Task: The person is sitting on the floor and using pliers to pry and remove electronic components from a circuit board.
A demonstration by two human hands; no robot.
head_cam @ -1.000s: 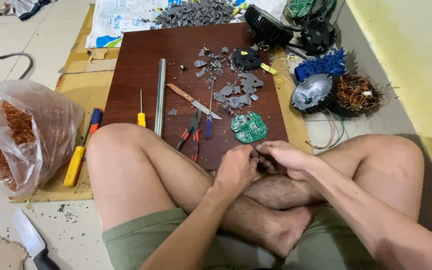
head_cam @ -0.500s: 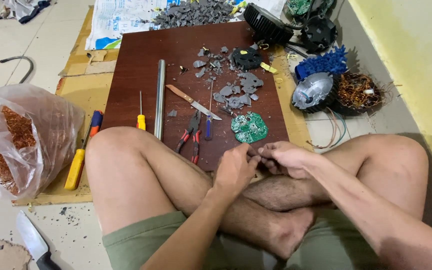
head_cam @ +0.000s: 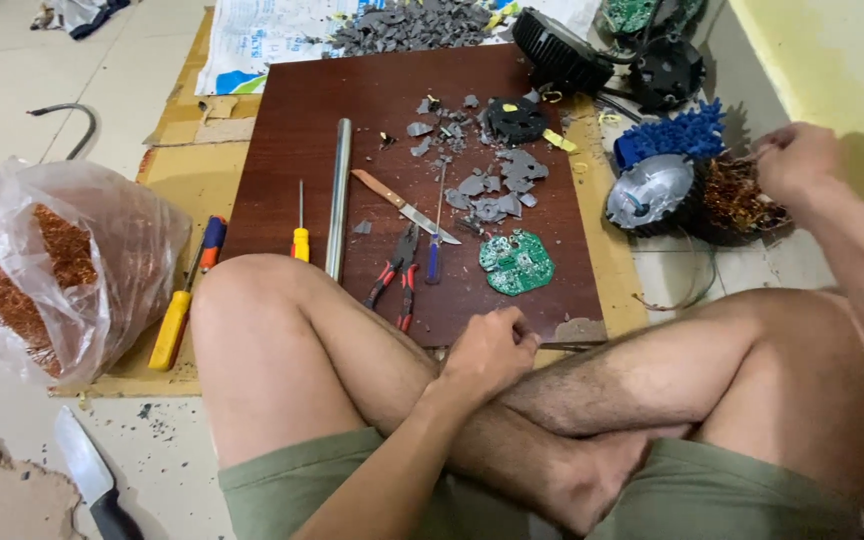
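I sit cross-legged in front of a dark brown board (head_cam: 292, 120). My left hand (head_cam: 492, 350) rests curled on my shin at the board's near edge, just below a green round circuit board (head_cam: 517, 263); nothing shows in it. My right hand (head_cam: 797, 160) is stretched out to the right, fingers curled together, above a dark bowl of tangled copper wire (head_cam: 737, 200). Whether it pinches anything small is hidden.
On the board lie a metal rod (head_cam: 338, 195), a knife (head_cam: 404, 205), red-handled pliers (head_cam: 397, 275), small screwdrivers (head_cam: 299, 235) and grey plastic shards (head_cam: 492, 185). A clear bag of copper wire (head_cam: 42, 270) sits left, a yellow-handled screwdriver (head_cam: 177, 320) beside it. A silver lamp housing (head_cam: 649, 192), a blue heatsink (head_cam: 672, 135) and black parts lie right.
Both hands were together at the board's near edge working on something small. My right hand has since swung out right over the copper bowl; my left stays put.
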